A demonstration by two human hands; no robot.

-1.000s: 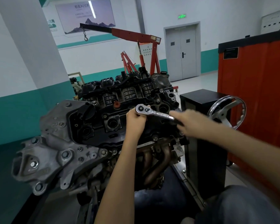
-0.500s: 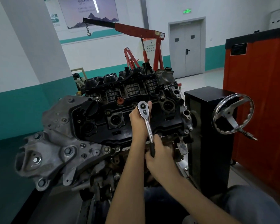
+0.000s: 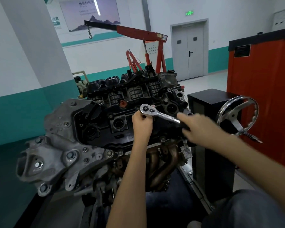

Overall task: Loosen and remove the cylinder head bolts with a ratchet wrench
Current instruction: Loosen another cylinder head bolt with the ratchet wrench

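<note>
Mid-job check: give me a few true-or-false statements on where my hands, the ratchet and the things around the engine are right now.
1. The left hand holds the ratchet wrench at its head end. True.
2. The wrench handle points straight down toward the person. False: it runs to the right, into the right hand.
3. The right hand rests on the handwheel. False: it grips the wrench handle, and the handwheel stands apart, further right.
4. The grey double door is shut. True.
</note>
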